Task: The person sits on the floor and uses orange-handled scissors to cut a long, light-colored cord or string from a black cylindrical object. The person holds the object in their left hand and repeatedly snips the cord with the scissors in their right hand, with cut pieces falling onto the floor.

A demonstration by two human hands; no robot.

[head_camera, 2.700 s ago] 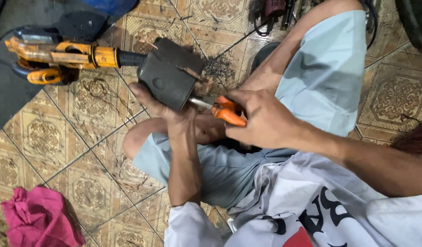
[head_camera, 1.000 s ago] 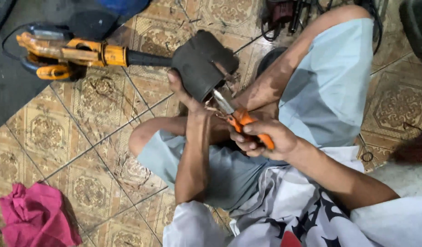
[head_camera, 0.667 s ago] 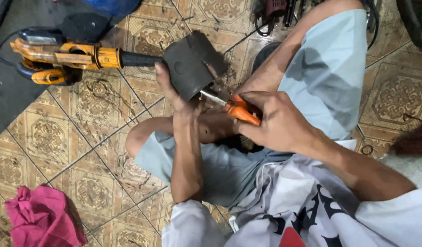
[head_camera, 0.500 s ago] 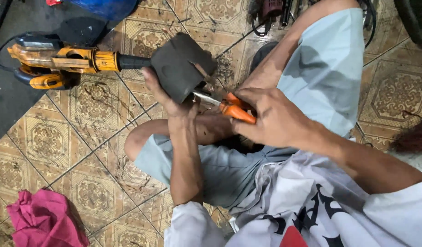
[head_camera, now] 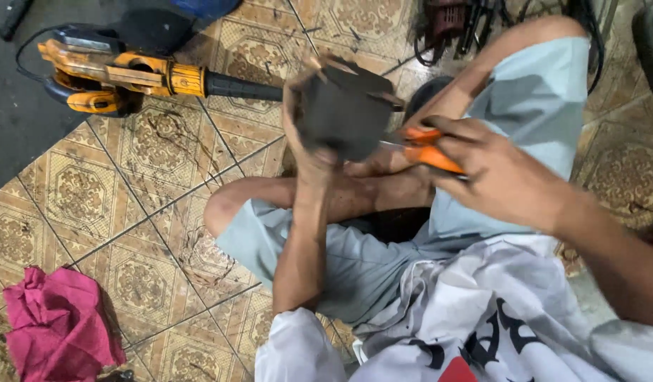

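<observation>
I sit cross-legged on a tiled floor. My left hand grips a dark grey block-shaped tool head from below and holds it up over my knees. A black shaft runs from that head leftwards to an orange and yellow power tool body lying on the floor. My right hand is closed on orange-handled pliers, whose metal tip points left and meets the right side of the grey head. The tip itself is hidden against the head.
A crumpled pink rag lies on the patterned tiles at the lower left. A dark mat covers the floor at the upper left. Another dark power tool with cables lies at the top, beyond my knee.
The grey head has swung to the right and sits higher in my left hand. My right hand with the pliers stays against its right side, now slightly further right.
</observation>
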